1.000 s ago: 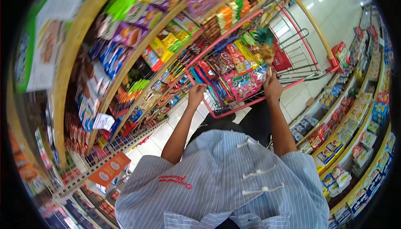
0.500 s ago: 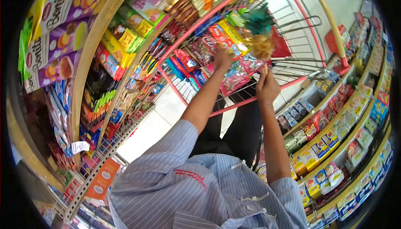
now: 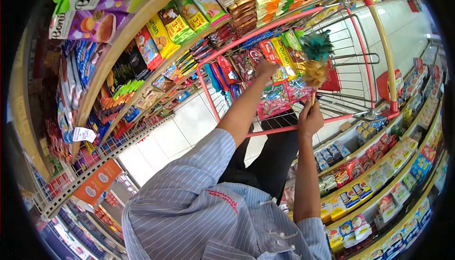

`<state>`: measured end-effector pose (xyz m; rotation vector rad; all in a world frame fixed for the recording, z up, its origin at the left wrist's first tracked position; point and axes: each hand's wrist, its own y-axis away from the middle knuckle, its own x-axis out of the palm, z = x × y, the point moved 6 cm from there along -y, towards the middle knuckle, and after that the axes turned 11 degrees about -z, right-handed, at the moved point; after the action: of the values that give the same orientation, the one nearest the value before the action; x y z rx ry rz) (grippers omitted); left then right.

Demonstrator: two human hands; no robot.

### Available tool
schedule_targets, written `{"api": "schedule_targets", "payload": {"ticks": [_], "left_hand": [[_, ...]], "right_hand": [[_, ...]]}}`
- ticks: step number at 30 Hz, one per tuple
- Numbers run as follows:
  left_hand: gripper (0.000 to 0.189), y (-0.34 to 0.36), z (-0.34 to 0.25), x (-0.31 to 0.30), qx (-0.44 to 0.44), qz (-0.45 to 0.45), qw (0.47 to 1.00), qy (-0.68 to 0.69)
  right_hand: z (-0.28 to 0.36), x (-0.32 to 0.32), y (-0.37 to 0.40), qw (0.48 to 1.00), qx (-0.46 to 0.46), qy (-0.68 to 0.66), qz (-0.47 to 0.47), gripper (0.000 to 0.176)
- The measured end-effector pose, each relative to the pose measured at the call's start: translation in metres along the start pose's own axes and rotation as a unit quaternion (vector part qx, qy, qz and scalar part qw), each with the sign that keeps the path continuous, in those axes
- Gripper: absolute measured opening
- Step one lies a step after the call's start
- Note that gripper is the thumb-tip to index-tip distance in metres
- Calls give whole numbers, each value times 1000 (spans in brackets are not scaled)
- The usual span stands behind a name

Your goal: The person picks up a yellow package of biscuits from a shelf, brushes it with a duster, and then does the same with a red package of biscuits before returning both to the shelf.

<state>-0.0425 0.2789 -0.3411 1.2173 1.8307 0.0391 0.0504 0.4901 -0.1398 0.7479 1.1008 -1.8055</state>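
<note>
My left hand [image 3: 267, 68] is inside the shopping cart [image 3: 204, 95], its fingers closed at the near end of a red snack packet [image 3: 268, 50]. Beside that packet lies a yellow durian packet [image 3: 283, 57], and a pink candy bag [image 3: 272, 99] is nearer to me. In my right hand [image 3: 311, 119] is the thin handle of a feather duster [image 3: 315, 72], held upright over the cart's near rim. The duster has dark green feathers above tan ones, and it covers part of the cart's contents.
Snack shelves [image 3: 121, 53] rise close along the left and behind the cart. On the right, a low stepped shelf [image 3: 348, 177] carries rows of cans and boxes. An orange sign [image 3: 98, 182] hangs from a shelf edge at lower left. White floor tiles [image 3: 163, 141] show between shelf and cart.
The view has swung, so cart and shelves sit further right in the picture. Both hands keep nearly the same places at the cart, and the duster stays in my right hand.
</note>
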Motion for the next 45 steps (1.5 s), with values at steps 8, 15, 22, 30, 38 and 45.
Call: {"api": "schedule_targets", "payload": {"ticks": [8, 15, 22, 30, 38, 45], "left_hand": [[68, 27, 5, 5, 45, -117, 992, 6], [54, 117, 27, -87, -10, 255, 868, 425], [80, 227, 42, -270, -53, 219, 776, 589], [68, 240, 46, -331, -18, 171, 664, 728], [52, 242, 21, -359, 1, 205, 521, 829], [50, 224, -7, -360, 59, 231, 545, 804]], "right_hand": [[-7, 3, 3, 1000, 22, 3, 19, 32], [0, -5, 2, 1000, 0, 14, 4, 31], [-4, -3, 8, 998, 4, 30, 47, 34], [6, -11, 4, 996, 3, 26, 87, 41], [7, -8, 5, 992, -34, 17, 119, 49], [-1, -4, -10, 975, 13, -188, 116, 43]]}}
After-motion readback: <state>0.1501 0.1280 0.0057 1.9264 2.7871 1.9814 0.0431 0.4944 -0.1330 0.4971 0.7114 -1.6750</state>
